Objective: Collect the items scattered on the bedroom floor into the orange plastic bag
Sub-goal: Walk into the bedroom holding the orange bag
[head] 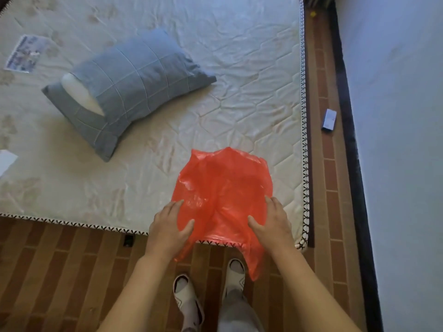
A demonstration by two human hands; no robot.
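Fingers (178, 207) of the left hand (167, 231) and right hand (273, 226) lie spread, pressing flat on the orange bag (223, 188) without pinching it. It rests at the mattress (167, 32) corner (handles hanging over the edge). A gray pillow (129, 92) lies farther up; a small box (329, 120) sits on the floor (60, 271).

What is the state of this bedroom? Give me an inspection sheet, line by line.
Surface: bare mattress, wrinkled, on a brick-pattern floor.
Job's things: orange bag flat on the mattress corner, one end hanging over the edge; small box and yellow bit on the floor strip by the wall.
Clutter: grey pillow, printed sheet, white paper.
Hands: left hand and right hand pressing the bag.
Cables: nothing seen.
Surroundings: pale wall, dark skirting.
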